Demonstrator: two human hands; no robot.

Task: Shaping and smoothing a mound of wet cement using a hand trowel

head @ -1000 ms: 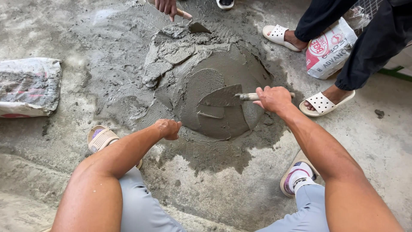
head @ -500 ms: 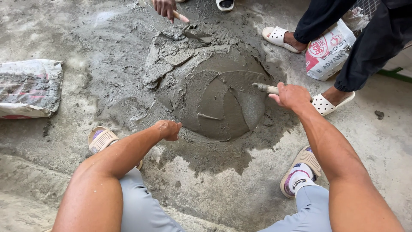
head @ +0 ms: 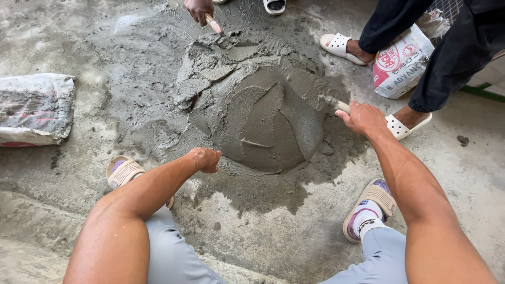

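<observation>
Two people work a mound of wet mortar (head: 263,126) at the centre of a concrete floor (head: 447,189).

The right hand (head: 363,118), at centre right, grips a trowel handle (head: 343,107), its blade buried in the mound's edge. The left hand (head: 206,159) is clenched into a fist just beside the mound's lower left rim. Top centre, another person's hand (head: 199,9) holds a second trowel (head: 214,23).

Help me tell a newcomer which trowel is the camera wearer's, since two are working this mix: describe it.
Start at the big round mound of wet grey mortar on the concrete floor. On its right edge, the right hand grips a pale wooden-handled trowel whose mortar-coated blade lies on the mound's slope. The other trowel, at the far rim, is held by a different person's hand.
</observation>
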